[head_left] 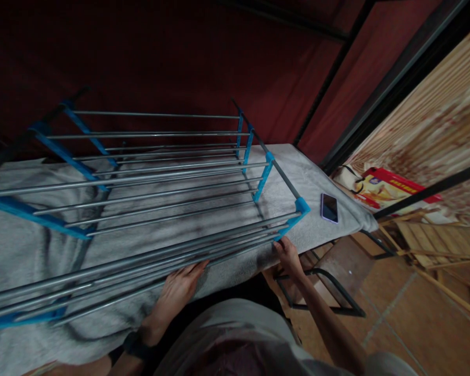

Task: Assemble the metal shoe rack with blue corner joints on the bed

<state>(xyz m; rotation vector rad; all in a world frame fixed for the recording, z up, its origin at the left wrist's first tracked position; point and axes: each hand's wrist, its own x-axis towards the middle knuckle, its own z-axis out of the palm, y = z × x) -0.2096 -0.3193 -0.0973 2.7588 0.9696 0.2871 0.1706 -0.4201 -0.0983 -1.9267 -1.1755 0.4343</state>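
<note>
A metal rack (149,177) with grey rods and blue plastic corner joints lies across the grey-covered table, its near right corner at the table's edge.

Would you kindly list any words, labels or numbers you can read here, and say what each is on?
Nothing is legible.
Red package: yellow lettering along its top edge, too blurred to read.
Phone: dark screen, no text.
Rack: no label visible.
</note>
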